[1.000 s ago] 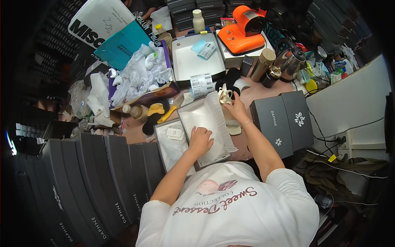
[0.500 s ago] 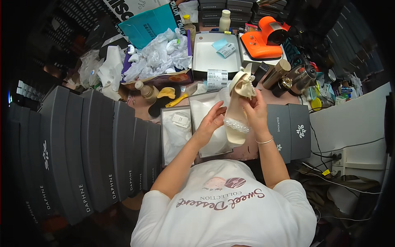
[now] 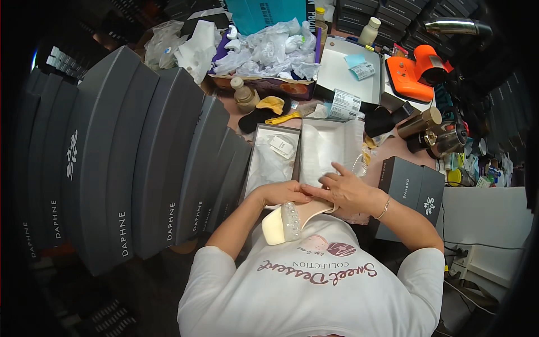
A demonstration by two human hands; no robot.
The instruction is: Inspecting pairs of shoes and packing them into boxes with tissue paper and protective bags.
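Note:
A cream high-heeled sandal (image 3: 273,230) with a clear, pearl-studded toe strap is held tilted in front of my shirt, its toe pointing down to the left. My left hand (image 3: 279,194) is closed round its side, just above the toe strap. Over the heel end lies my right hand (image 3: 353,194), its thumb side against the sandal and its fingertips meeting the left ones; its other fingers are raised and apart. The heel is hidden under the hands. Just beyond them is an open shoebox (image 3: 331,143) lined with white paper, with a string of pearls (image 3: 360,164) at its right side.
Another open box (image 3: 257,151) holds white tissue and a tag. Tall stacks of dark grey shoeboxes (image 3: 163,157) stand at the left; closed grey boxes (image 3: 412,188) lie at the right. Behind are a bin of crumpled plastic (image 3: 269,50), a shallow tray (image 3: 337,67) and an orange device (image 3: 407,81).
The sandal has come down and left towards my body, turning from upright to slanted. My left hand has closed on it. The view has shifted, so the background sits further right.

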